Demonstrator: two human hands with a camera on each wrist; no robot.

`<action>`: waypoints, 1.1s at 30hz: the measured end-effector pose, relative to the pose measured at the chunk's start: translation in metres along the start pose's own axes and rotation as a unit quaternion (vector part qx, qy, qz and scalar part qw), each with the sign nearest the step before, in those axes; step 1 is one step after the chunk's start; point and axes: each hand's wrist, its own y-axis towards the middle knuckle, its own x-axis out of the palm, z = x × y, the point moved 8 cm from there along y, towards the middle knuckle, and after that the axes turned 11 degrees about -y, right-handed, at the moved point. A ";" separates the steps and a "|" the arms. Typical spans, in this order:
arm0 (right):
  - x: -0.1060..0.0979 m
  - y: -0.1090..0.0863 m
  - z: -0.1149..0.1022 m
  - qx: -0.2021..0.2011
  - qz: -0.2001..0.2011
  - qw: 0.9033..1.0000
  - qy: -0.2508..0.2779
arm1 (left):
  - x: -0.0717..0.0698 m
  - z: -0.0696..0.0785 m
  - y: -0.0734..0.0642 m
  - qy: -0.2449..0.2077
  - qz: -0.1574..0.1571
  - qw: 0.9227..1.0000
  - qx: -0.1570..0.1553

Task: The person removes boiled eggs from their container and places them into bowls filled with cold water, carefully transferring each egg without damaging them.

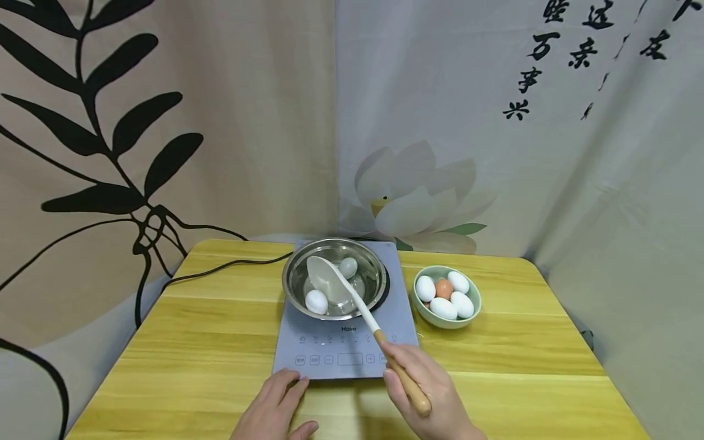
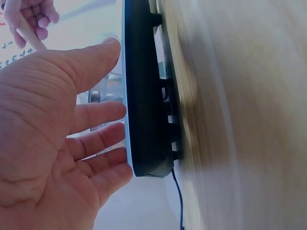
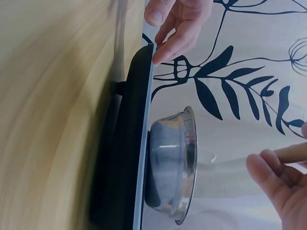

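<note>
My right hand (image 1: 426,388) grips the wooden handle of a white ladle (image 1: 357,299). The ladle's head is tilted over a steel bowl (image 1: 379,269), with its tip toward the bowl's far left. Two white eggs lie in that bowl, a front egg (image 1: 316,302) and a back egg (image 1: 348,267). The bowl stands on a flat induction cooker (image 1: 294,342). At the cooker's near left corner, my left hand (image 1: 272,406) rests its fingertips on the edge, fingers fairly straight in the left wrist view. Whether the ladle's head touches the bowl is unclear.
Right of the cooker stands a green bowl (image 1: 447,324) with several white eggs and a brown egg (image 1: 443,289). Everything sits on a wooden table (image 1: 528,342). Printed curtains (image 1: 264,122) hang behind it. A black cord (image 2: 178,196) shows under the cooker.
</note>
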 end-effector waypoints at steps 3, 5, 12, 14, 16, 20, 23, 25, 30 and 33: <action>-0.002 -0.002 -0.001 -0.003 0.002 1.000 0.003 | 0.000 0.000 0.000 -0.002 0.001 1.000 0.000; -0.002 -0.004 -0.001 0.000 0.003 1.000 0.004 | 0.000 0.000 0.000 -0.004 -0.001 1.000 0.000; -0.004 -0.004 -0.004 0.014 -0.002 1.000 0.025 | 0.000 0.000 0.000 0.000 -0.003 1.000 -0.005; -0.004 -0.003 -0.004 0.013 0.000 0.999 0.034 | 0.000 0.000 0.000 0.003 -0.002 1.000 -0.004; -0.005 -0.002 -0.005 0.010 0.003 0.999 0.039 | 0.000 0.000 0.000 0.003 -0.002 1.000 -0.003; -0.006 -0.002 -0.006 0.010 0.005 0.999 0.041 | 0.000 0.000 0.001 -0.004 -0.004 1.000 -0.001; -0.006 -0.003 -0.006 0.012 0.005 0.999 0.040 | 0.000 0.000 0.001 -0.008 -0.003 1.000 0.000; -0.007 -0.005 -0.006 0.014 0.004 0.999 0.038 | 0.000 0.000 0.001 -0.008 -0.001 1.000 0.000; -0.007 -0.007 -0.006 0.018 0.002 0.999 0.041 | 0.000 0.000 0.001 -0.005 0.004 1.000 0.001; -0.007 -0.008 -0.006 0.019 0.003 0.999 0.044 | 0.000 0.000 0.001 -0.004 0.006 1.000 0.002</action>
